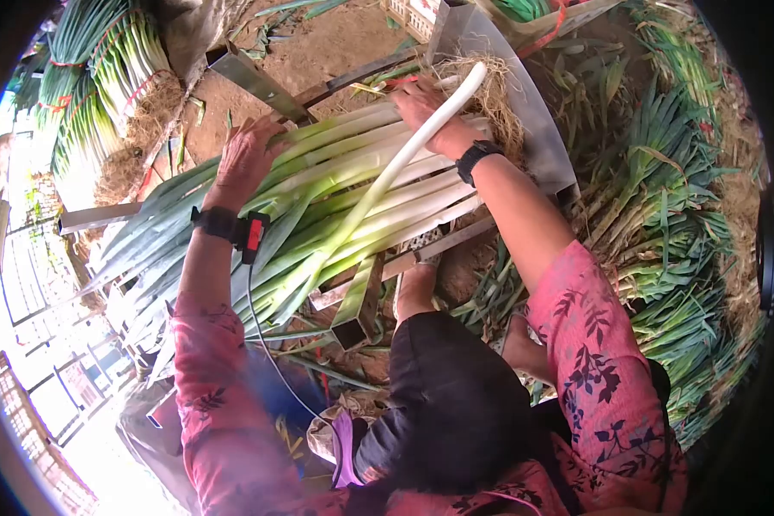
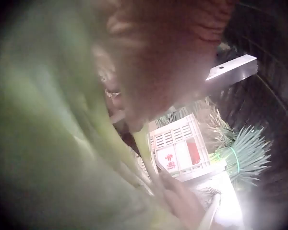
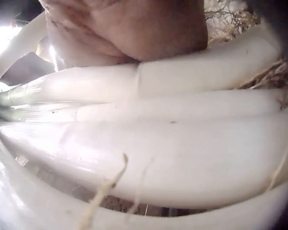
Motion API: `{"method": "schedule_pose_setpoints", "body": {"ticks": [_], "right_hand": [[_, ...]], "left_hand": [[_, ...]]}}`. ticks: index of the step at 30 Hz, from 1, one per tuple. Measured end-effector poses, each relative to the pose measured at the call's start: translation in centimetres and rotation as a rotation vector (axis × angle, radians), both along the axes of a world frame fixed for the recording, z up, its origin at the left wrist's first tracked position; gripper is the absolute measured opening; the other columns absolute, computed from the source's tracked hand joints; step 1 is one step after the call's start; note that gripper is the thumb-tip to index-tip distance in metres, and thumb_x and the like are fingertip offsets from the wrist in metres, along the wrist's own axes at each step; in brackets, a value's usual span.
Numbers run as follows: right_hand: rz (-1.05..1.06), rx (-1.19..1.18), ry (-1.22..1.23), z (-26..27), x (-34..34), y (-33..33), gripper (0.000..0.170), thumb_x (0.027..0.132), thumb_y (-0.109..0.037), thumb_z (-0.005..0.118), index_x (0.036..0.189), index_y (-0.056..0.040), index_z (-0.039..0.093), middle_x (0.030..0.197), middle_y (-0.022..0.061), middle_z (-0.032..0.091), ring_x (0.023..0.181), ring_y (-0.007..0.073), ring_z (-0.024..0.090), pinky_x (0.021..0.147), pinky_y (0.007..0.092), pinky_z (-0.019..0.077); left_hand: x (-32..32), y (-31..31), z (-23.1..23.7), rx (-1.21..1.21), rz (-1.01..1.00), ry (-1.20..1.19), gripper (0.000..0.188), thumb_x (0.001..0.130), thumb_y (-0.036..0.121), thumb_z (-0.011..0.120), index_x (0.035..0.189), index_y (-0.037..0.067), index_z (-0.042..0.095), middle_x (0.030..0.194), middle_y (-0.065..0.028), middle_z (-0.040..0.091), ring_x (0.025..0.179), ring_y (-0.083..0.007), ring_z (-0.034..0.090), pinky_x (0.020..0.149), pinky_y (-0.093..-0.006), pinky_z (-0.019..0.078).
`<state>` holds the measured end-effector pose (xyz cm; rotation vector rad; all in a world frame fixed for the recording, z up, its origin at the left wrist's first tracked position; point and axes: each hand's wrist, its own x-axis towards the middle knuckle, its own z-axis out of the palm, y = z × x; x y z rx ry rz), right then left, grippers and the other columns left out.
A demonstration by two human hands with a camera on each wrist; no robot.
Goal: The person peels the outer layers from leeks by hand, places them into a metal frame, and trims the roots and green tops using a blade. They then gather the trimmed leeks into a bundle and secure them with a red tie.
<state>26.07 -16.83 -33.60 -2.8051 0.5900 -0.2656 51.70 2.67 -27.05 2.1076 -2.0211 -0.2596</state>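
A broad layer of large green onions lies side by side on a metal frame, white ends to the right, leaves to the left. My left hand grips the far edge of the layer where the stalks turn green. Nearer the roots, my right hand curls its fingers over the far edge of the white part. In the right wrist view the heel of that hand rests against a white stalk. One loose green onion lies slantwise on top, its white end passing over my right hand.
Metal bars of the frame stick out beyond the pile, and a pale curved sheet stands at the root end. Tied bundles lie back left. Loose greens heap at right. A plastic crate is beyond the frame.
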Motion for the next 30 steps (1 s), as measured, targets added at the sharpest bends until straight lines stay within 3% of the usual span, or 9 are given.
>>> {"method": "schedule_pose_setpoints", "body": {"ticks": [3,6,9,11,14,16,18,21,30], "right_hand": [[-0.019,0.08,0.071,-0.4,-0.5,0.2,0.015,0.085,-0.005,0.053,0.099,-0.0047,0.058,0.108,0.0169,0.058,0.11,0.0336,0.055,0.098,0.0436,0.0417],[-0.013,0.074,0.066,-0.3,-0.4,0.1,0.014,0.087,-0.008,0.051,0.097,-0.0058,0.06,0.106,0.0175,0.06,0.109,0.0343,0.056,0.1,0.0445,0.0395],[-0.03,0.087,0.135,0.4,-0.2,0.1,0.019,0.09,-0.012,0.047,0.099,-0.0061,0.062,0.111,0.0192,0.062,0.113,0.034,0.056,0.106,0.0442,0.0365],[-0.003,-0.025,0.041,-1.0,-0.3,-0.2,0.018,0.09,-0.012,0.047,0.098,-0.0042,0.062,0.11,0.02,0.062,0.111,0.0348,0.057,0.103,0.045,0.0383],[0.036,0.025,0.003,-0.8,-0.5,-0.4,0.018,0.091,-0.013,0.047,0.098,-0.0029,0.061,0.109,0.0209,0.061,0.109,0.0353,0.057,0.1,0.045,0.041],[0.008,0.088,-0.019,-0.9,-0.2,-0.3,0.018,0.091,-0.012,0.047,0.098,-0.003,0.061,0.108,0.0213,0.061,0.108,0.0355,0.058,0.098,0.0448,0.0424],[-0.015,0.114,-0.057,-1.8,-0.4,-0.5,0.019,0.092,-0.012,0.046,0.099,-0.0032,0.061,0.107,0.0206,0.061,0.106,0.0357,0.059,0.093,0.0444,0.0458],[-0.011,0.119,-0.15,-2.1,-0.5,-0.3,0.018,0.092,-0.011,0.047,0.1,-0.003,0.061,0.106,0.0202,0.061,0.107,0.0356,0.058,0.093,0.0445,0.0456],[-0.053,0.202,-0.12,-4.4,-0.1,-0.6,0.023,0.081,-0.008,0.061,0.103,-0.0016,0.059,0.098,0.0162,0.062,0.1,0.0348,0.058,0.094,0.0433,0.0426]], "left_hand": [[-1.1,0.6,0.7,0.229,0.189,-0.19,0.031,0.091,0.029,0.059,0.113,0.009,0.065,0.112,-0.0124,0.064,0.104,-0.0328,0.059,0.092,-0.0418,0.0441],[-0.7,0.9,0.1,0.271,0.351,-0.005,0.035,0.093,0.035,0.056,0.114,0.007,0.064,0.113,-0.013,0.064,0.104,-0.0332,0.061,0.09,-0.0422,0.0458],[1.6,0.8,-1.1,-0.022,0.278,0.264,0.031,0.093,0.027,0.058,0.111,0.002,0.065,0.106,-0.0168,0.067,0.096,-0.0305,0.065,0.086,-0.038,0.049],[-2.0,0.0,4.8,-0.038,0.267,0.123,0.021,0.092,0.022,0.058,0.101,0.006,0.069,0.098,-0.0164,0.069,0.087,-0.0312,0.068,0.078,-0.0387,0.0525],[-6.7,2.4,4.8,0.027,0.213,0.591,0.018,0.091,0.02,0.06,0.099,0.007,0.07,0.079,-0.0139,0.069,0.071,-0.0261,0.069,0.066,-0.036,0.0538],[-12.5,3.2,8.6,0.435,0.128,0.353,0.024,0.09,0.019,0.061,0.104,0.001,0.068,0.089,-0.0111,0.069,0.075,-0.0184,0.066,0.069,-0.0335,0.0537],[-15.2,6.3,5.8,0.319,0.153,0.194,0.036,0.087,0.03,0.067,0.113,0.005,0.062,0.103,-0.0154,0.066,0.095,-0.0346,0.063,0.079,-0.0433,0.0505],[-15.5,7.6,5.9,0.318,0.182,0.349,0.039,0.087,0.019,0.065,0.123,0.006,0.059,0.111,-0.0158,0.064,0.106,-0.0337,0.06,0.088,-0.045,0.0485],[-11.0,3.6,15.2,0.144,0.173,-0.032,0.033,0.083,0.005,0.063,0.114,0.013,0.066,0.094,-0.0099,0.063,0.081,-0.033,0.065,0.07,-0.0431,0.0521]]}}
